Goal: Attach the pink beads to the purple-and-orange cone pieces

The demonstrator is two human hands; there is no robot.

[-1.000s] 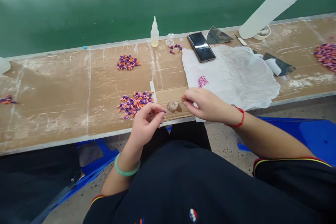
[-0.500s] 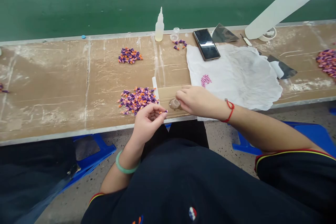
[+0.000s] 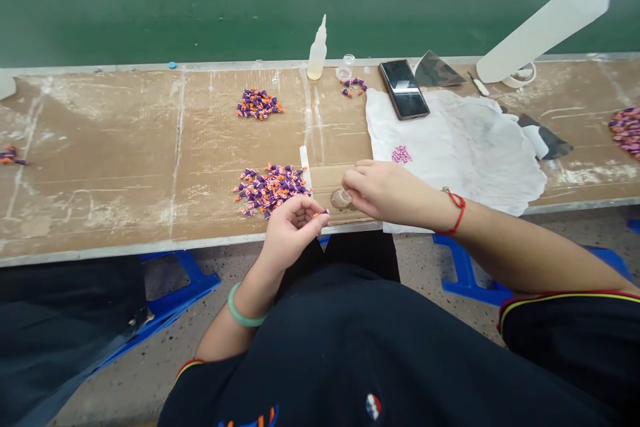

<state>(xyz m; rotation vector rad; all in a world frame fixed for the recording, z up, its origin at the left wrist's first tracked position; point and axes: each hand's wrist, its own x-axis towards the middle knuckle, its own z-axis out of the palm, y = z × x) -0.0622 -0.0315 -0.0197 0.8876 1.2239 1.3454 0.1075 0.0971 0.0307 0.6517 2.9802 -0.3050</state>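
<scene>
My left hand (image 3: 295, 230) pinches a small purple-and-orange figurine (image 3: 321, 213) between thumb and forefinger, close to the table's front edge. Just beyond that hand lies a loose heap of similar purple, orange and pink figurines (image 3: 270, 188). The fingers of my right hand (image 3: 383, 192) are drawn together over the right side of a small clear dish (image 3: 341, 198); whatever is at their tips is hidden. Past my right knuckles, tiny pink pieces (image 3: 401, 155) are gathered on a white cloth (image 3: 465, 147). A narrow white strip (image 3: 305, 163) lies beside the heap.
A second figurine pile (image 3: 259, 104) sits farther back. Along the rear edge stand a nozzle bottle (image 3: 317, 57), a lidded cup (image 3: 345, 69), a phone (image 3: 404, 90) and a tilted large bottle (image 3: 543, 33) near a tape roll (image 3: 521, 76). Blue stools (image 3: 183, 290) are under the table.
The whole view has shifted slightly, so the table's things appear farther right. Both hands keep nearly the same pose, the left with its figurine, the right by the dish.
</scene>
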